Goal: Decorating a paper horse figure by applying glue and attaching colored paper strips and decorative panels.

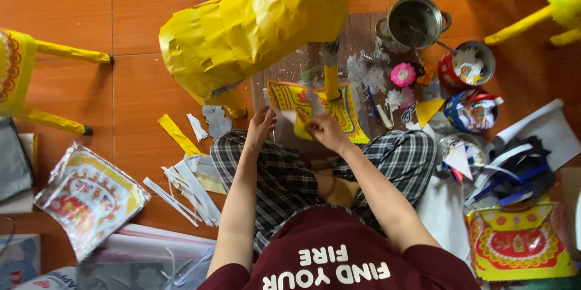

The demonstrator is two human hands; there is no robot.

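Note:
I sit cross-legged on an orange tiled floor under a large yellow paper animal figure [254, 24]. My right hand [324, 130] pinches a small pale paper cut-out [313, 104] near the figure's yellow leg [331, 81]. My left hand [261, 123] hovers beside it with fingers curled, touching the edge of the paper piece. Below both hands lies a yellow printed paper sheet [348, 111] with red patterns.
A metal pot [414, 22], a red tin [466, 66] and a round tin [472, 111] stand at the upper right. Paper strips [181, 190] litter the left. Wrapped printed paper packs [88, 196] [520, 244] lie at both sides. Yellow paper legs [517, 24] reach in.

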